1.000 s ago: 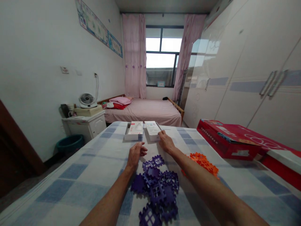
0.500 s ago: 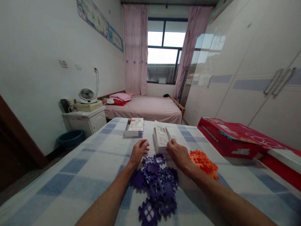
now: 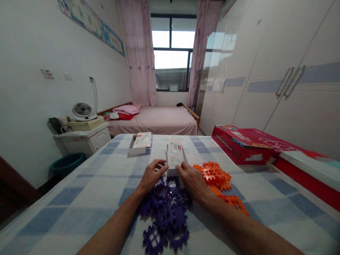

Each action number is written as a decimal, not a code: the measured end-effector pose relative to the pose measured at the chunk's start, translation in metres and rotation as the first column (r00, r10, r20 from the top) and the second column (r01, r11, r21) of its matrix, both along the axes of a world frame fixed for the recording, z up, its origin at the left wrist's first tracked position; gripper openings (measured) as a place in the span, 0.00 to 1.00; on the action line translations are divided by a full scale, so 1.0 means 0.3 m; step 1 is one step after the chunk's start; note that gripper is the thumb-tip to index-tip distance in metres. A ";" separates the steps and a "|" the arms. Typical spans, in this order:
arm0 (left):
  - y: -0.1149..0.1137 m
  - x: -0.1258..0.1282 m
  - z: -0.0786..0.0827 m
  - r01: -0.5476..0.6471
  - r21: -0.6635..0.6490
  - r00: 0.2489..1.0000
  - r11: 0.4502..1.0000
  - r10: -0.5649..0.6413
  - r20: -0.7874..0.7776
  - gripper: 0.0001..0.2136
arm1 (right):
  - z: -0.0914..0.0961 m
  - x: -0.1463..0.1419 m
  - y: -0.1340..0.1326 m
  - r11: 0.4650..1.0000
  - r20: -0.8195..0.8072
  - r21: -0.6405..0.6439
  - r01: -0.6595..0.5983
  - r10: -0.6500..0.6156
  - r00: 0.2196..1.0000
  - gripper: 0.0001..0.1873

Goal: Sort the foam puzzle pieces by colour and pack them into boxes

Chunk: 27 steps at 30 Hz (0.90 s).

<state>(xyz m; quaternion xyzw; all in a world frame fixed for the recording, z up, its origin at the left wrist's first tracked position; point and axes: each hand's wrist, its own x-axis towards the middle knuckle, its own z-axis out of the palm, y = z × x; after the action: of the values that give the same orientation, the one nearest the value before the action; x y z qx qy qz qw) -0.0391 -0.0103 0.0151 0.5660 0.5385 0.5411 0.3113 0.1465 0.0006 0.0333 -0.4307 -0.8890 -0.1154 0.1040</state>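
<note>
A white box (image 3: 175, 170) with a printed lid (image 3: 175, 153) lies lengthwise on the table in front of me, its lid resting askew over the tray. My left hand (image 3: 154, 173) is at the box's near left corner, fingers curled and fingertips against its edge. On the near right corner, my right hand (image 3: 193, 180) has its fingers and thumb closed on the lid and side. Below the hands lies a heap of purple interlocking plastic pieces (image 3: 166, 212), some with window shapes. Orange interlocking pieces (image 3: 215, 175) are spread right of my right hand, partly behind the forearm.
A second white box (image 3: 136, 150), its printed lid set crookedly on it, stands at the far left of the table. Large red boxes (image 3: 241, 145) line the right side. A checked cloth (image 3: 92, 191) covers the table. Beyond are a bed (image 3: 164, 118) and a wardrobe (image 3: 255, 78).
My left hand has come in to the box's left edge, and my right hand has moved onto its near right corner. The lid sits flatter over the tray. The view has shifted to the right.
</note>
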 end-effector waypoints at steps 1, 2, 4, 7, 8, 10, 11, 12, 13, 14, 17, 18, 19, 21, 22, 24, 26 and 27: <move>-0.002 0.005 0.006 0.001 0.000 1.000 1.000 -0.001 -0.010 0.17 | 0.002 -0.002 -0.002 1.000 0.004 -0.002 -0.001 0.001 1.000 0.14; -0.003 0.010 0.010 0.003 -0.002 1.000 1.000 -0.003 -0.022 0.17 | 0.004 -0.003 -0.003 1.000 0.007 -0.002 0.000 0.000 1.000 0.15; -0.001 0.018 0.011 0.005 -0.003 0.999 1.000 -0.005 -0.031 0.15 | 0.006 -0.004 -0.004 1.000 0.013 0.001 0.000 0.000 1.000 0.15; 0.010 0.022 -0.001 0.014 0.007 1.000 1.000 -0.014 -0.013 0.13 | 0.005 -0.005 -0.003 1.000 0.023 0.016 -0.007 0.006 1.000 0.16; 0.014 0.023 -0.006 0.017 0.002 1.000 1.000 -0.017 0.002 0.12 | 0.004 -0.006 -0.002 1.000 0.029 0.022 -0.008 0.008 1.000 0.15; 0.018 0.021 -0.010 0.021 -0.027 0.999 0.999 -0.020 0.037 0.12 | 0.001 -0.008 -0.003 0.999 0.041 0.041 -0.007 0.005 0.999 0.15; 0.019 0.020 -0.011 0.014 -0.045 0.998 0.999 -0.011 0.059 0.11 | 0.000 -0.009 -0.004 0.999 0.045 0.050 -0.002 0.000 0.999 0.15; 0.020 0.017 -0.010 0.000 -0.061 0.996 0.998 0.005 0.084 0.11 | 0.000 -0.010 -0.005 0.998 0.049 0.057 0.007 -0.010 0.999 0.14; 0.020 0.013 -0.010 -0.018 -0.073 0.994 0.997 0.026 0.110 0.11 | 0.000 -0.011 -0.007 0.998 0.050 0.062 0.019 -0.022 0.999 0.13; 0.021 0.007 -0.009 -0.042 -0.081 0.988 0.996 0.054 0.143 0.11 | 0.002 -0.013 -0.010 0.998 0.050 0.061 0.034 -0.037 0.998 0.13; 0.027 -0.019 -0.011 -0.111 -0.082 0.945 0.990 0.130 0.299 0.11 | 0.010 -0.014 -0.017 0.996 0.059 0.037 0.077 -0.079 0.995 0.13; 0.030 -0.029 -0.012 -0.131 -0.085 0.920 0.988 0.153 0.362 0.12 | 0.013 -0.014 -0.019 0.996 0.061 0.030 0.087 -0.088 0.994 0.13; 0.033 -0.038 -0.014 -0.152 -0.095 0.889 0.984 0.178 0.423 0.12 | 0.016 -0.013 -0.020 0.995 0.062 0.025 0.094 -0.095 0.994 0.13; 0.039 -0.055 -0.018 -0.187 -0.129 0.822 0.974 0.227 0.523 0.13 | 0.020 -0.009 -0.019 0.994 0.059 0.024 0.104 -0.105 0.993 0.13; 0.042 -0.062 -0.020 -0.199 -0.145 0.791 0.969 0.246 0.560 0.13 | 0.021 -0.005 -0.017 0.994 0.054 0.027 0.108 -0.109 0.993 0.12; 0.046 -0.075 -0.023 -0.215 -0.155 0.743 0.964 0.264 0.615 0.12 | 0.021 0.003 -0.011 0.993 0.047 0.034 0.113 -0.114 0.992 0.12; 0.048 -0.086 -0.026 -0.223 -0.145 0.714 0.964 0.262 0.650 0.11 | 0.018 0.012 -0.004 0.992 0.044 0.042 0.122 -0.124 0.991 0.12; 0.049 -0.091 -0.027 -0.227 -0.141 0.701 0.964 0.262 0.663 0.10 | 0.017 0.016 -0.002 0.991 0.045 0.045 0.127 -0.129 0.991 0.11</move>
<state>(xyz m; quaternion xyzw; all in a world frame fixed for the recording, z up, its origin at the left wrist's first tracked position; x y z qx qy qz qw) -0.0664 0.0045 0.0071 0.2465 0.4718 0.7325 0.4243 0.1514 0.0001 0.0384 -0.4818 -0.8592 -0.1507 0.0839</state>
